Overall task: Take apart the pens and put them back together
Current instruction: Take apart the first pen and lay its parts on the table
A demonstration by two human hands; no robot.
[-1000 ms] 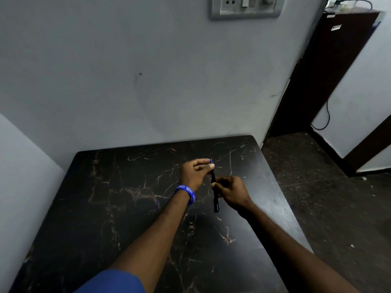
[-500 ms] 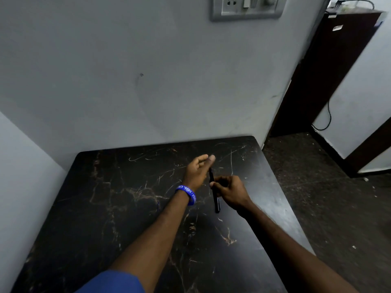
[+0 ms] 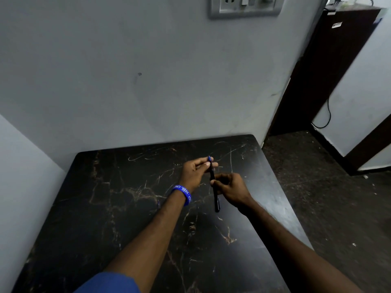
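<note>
A slim black pen (image 3: 214, 188) is held above a black marble-patterned table (image 3: 110, 208), nearly upright with a slight lean. Its middle is gripped by the right hand (image 3: 231, 190), whose fingers are curled closed around the barrel; the capped or clipped lower end projects below that hand, clear of the tabletop as far as can be told. The upper end, where a small blue tip (image 3: 209, 159) is seen, is pinched between the thumb and fingertips of the left hand (image 3: 195, 172), just above and to the left of the right hand. The two hands are nearly touching. A blue wristband (image 3: 183, 193) with white lettering is worn on the left wrist, and a blue sleeve (image 3: 110, 283) is seen nearer the camera.
</note>
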